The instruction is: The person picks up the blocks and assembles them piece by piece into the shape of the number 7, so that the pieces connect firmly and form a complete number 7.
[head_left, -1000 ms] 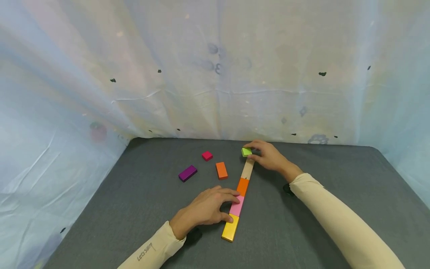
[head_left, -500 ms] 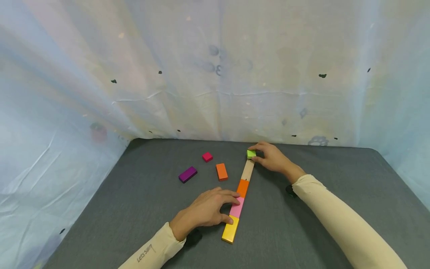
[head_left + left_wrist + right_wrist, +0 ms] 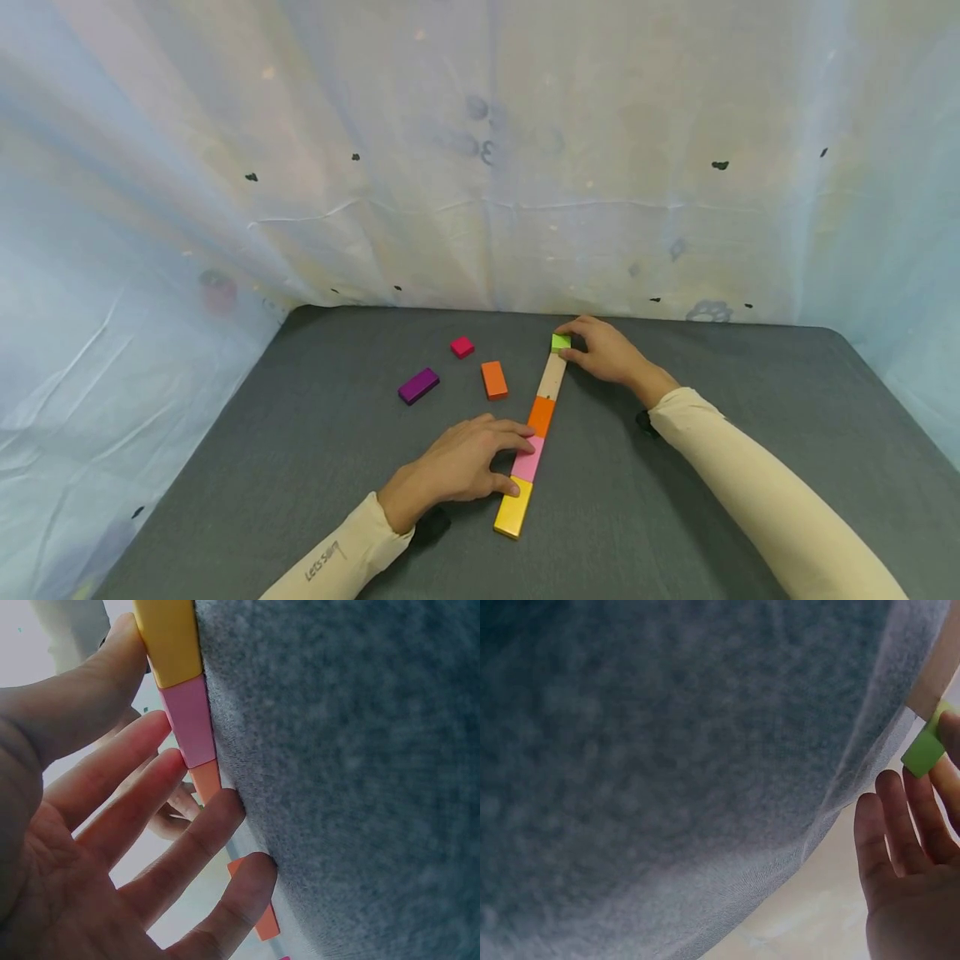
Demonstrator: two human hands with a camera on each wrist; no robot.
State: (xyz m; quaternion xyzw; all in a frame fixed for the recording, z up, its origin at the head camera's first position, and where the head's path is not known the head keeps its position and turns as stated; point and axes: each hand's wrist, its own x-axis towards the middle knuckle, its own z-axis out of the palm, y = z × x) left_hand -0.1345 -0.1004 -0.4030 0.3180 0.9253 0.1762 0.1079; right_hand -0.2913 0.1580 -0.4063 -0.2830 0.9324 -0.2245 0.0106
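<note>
A straight row of blocks runs away from me: a yellow block [image 3: 513, 510], a pink block [image 3: 528, 461], an orange block [image 3: 541, 415] and a plain wood block [image 3: 552, 377]. Over the near part lies my left hand [image 3: 461, 462], fingers spread and fairly straight; its thumb touches the yellow block and its fingertips rest by the pink one. At the far end my right hand [image 3: 603, 352] pinches a small green block [image 3: 561, 342] between thumb and fingers, against or close to the wood block. In the right wrist view the green block [image 3: 924, 753] shows beside the fingertips.
Left of the row lie a loose orange block [image 3: 494, 380], a purple block [image 3: 418, 386] and a small red block [image 3: 462, 347]. All sit on a dark grey cloth-covered table [image 3: 315, 467]. A pale printed curtain [image 3: 480, 233] hangs behind it and along the left.
The right hand has brought the green block slightly right and down, so it now lines up with the row's far end. The left hand has stayed in place.
</note>
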